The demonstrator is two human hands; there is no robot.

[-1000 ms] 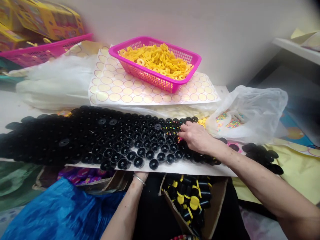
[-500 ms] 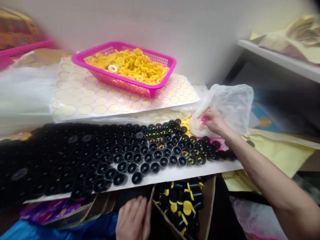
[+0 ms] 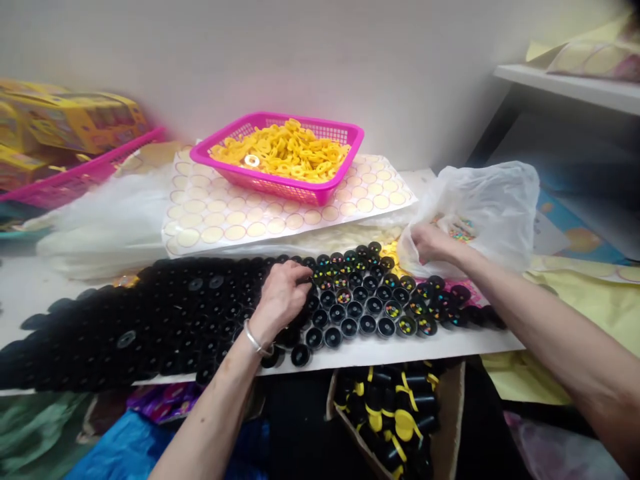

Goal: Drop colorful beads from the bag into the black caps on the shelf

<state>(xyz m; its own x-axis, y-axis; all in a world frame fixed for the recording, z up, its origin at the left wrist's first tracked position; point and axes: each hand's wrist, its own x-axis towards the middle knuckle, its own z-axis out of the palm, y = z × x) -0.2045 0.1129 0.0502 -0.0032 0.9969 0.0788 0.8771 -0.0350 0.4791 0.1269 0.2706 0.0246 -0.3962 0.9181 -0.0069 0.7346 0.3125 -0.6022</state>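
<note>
Many small black cups [image 3: 350, 313] stand in rows on a white board [image 3: 425, 347]; several at the right hold coloured beads. My left hand [image 3: 280, 300], a bangle on its wrist, rests on the cups near the middle with its fingers curled down among them. My right hand [image 3: 430, 243] is at the mouth of a clear plastic bag [image 3: 490, 207] of coloured beads, fingers closed; what they hold is hidden.
A pink basket [image 3: 280, 180] of yellow rings sits on a sheet of round stickers [image 3: 225, 213] behind the cups. A cardboard box [image 3: 450, 427] of black and yellow parts is below the board. Another pink basket [image 3: 75, 177] and yellow boxes [image 3: 70, 120] lie left. A shelf [image 3: 570, 87] stands right.
My left hand has come up from below the board onto the cups. My right hand went from the cups to the bead bag and stays at its mouth.
</note>
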